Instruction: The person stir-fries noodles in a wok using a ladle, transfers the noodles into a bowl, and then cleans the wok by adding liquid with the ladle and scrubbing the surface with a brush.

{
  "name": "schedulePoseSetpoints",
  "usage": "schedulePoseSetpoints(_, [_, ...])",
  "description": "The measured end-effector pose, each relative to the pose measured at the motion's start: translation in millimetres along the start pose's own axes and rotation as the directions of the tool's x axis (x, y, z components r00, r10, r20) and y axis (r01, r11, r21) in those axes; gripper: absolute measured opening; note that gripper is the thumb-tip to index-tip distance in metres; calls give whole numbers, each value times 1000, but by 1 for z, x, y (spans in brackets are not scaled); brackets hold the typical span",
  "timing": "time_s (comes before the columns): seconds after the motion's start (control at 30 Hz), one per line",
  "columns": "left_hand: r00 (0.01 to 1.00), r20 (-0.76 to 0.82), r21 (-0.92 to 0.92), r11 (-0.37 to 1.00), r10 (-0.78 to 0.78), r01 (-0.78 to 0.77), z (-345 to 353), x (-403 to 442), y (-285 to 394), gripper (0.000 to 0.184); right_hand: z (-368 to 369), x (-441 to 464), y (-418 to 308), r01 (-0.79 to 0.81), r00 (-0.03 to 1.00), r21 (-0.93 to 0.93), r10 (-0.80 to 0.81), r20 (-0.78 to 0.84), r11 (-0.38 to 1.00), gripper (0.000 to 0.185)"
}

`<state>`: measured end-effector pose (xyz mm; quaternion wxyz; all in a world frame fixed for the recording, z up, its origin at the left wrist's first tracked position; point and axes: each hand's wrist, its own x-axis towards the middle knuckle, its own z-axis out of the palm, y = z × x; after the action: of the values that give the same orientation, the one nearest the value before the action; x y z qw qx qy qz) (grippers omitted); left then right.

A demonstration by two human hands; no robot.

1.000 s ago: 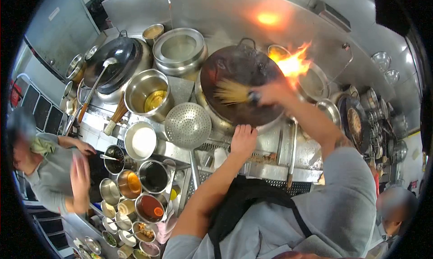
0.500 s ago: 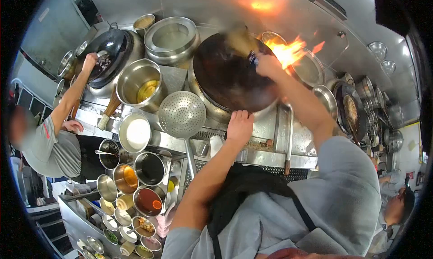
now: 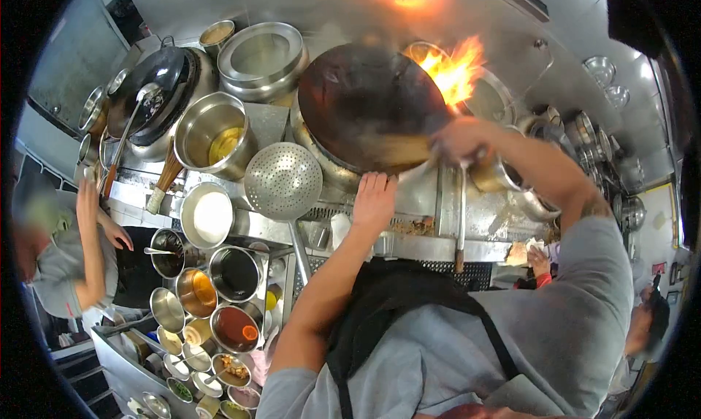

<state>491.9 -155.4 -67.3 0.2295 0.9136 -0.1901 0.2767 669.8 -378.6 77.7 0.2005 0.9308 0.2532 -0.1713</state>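
A large dark wok (image 3: pixel 365 98) sits tilted on the burner in front of me. My left hand (image 3: pixel 374 200) is at its near rim, fingers closed over the edge. My right hand (image 3: pixel 464 140) is wrapped round the end of a bamboo wok brush (image 3: pixel 400 150), which is smeared by motion and lies across the wok's lower right inside. Flames (image 3: pixel 456 72) rise just behind the wok's right side. Left of the wok, a perforated strainer (image 3: pixel 283 179) with a long handle rests near my left forearm.
Steel pots (image 3: pixel 212 131) and a bowl of white contents (image 3: pixel 207 216) stand on the left. Several sauce and ingredient containers (image 3: pixel 236 326) fill the lower left. A co-worker's hand (image 3: pixel 87 200) is near another wok (image 3: pixel 157 79) with a ladle (image 3: pixel 131 120). Another person's hand (image 3: pixel 539 264) shows at right.
My right hand has swept the brush from the wok's far side to its near right. The co-worker has let go of the ladle. Another person's hand has appeared at right.
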Motion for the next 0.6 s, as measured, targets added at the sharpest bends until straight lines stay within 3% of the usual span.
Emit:
schedulePoseSetpoints(0.03, [999,32,-5,1000,-3,3,-3,-5,0,25,24,30,43,-146,986,-111,153,61,983,65])
schedulePoseSetpoints(0.07, [999,50,-9,1000,-7,8,-4,-2,1,26,28,40,75,-305,952,-120,299,-66,945,63])
schedulePoseSetpoints(0.1, [998,62,-11,1000,-17,18,-4,1,0,28,-27,9,50,-398,904,-7,390,-175,918,56])
schedulePoseSetpoints(0.13, [999,37,-14,1000,-22,22,-3,5,-2,27,-27,22,56,-443,823,84,442,-358,893,62])
schedulePoseSetpoints(0.2, [1000,10,-27,999,-28,28,-4,1,0,27,-64,-6,15,-292,907,258,352,-232,921,70])
schedulePoseSetpoints(0.27, [1000,-21,-24,1000,-12,12,-2,2,-2,27,-67,-48,-50,-93,968,295,156,-197,951,73])
schedulePoseSetpoints(0.3, [999,-32,-24,1000,-8,7,-2,0,-2,26,-47,-61,-66,99,960,268,-21,-280,958,76])
schedulePoseSetpoints(0.37, [1000,-27,-35,999,-14,13,-5,1,-5,26,-15,-36,-54,157,987,134,-150,-64,978,71])
schedulePoseSetpoints(0.4, [1000,-18,-49,999,-10,9,-6,-1,-2,26,-6,-9,-25,52,972,7,-52,230,999,64])
schedulePoseSetpoints(0.43, [1000,13,-42,999,-8,9,-5,-2,0,27,4,8,5,-179,984,77,179,10,981,64])
schedulePoseSetpoints(0.47, [999,34,-27,1000,-15,16,-4,-1,-2,29,-11,12,12,-366,894,189,401,-198,911,65])
schedulePoseSetpoints(0.57, [999,-22,-44,998,-35,34,-4,-3,-6,28,-37,9,-12,-210,912,187,261,-317,960,67])
schedulePoseSetpoints(0.6, [998,-62,-58,998,-27,24,-5,-2,-6,27,-49,-16,-45,-108,945,215,167,-282,971,68])
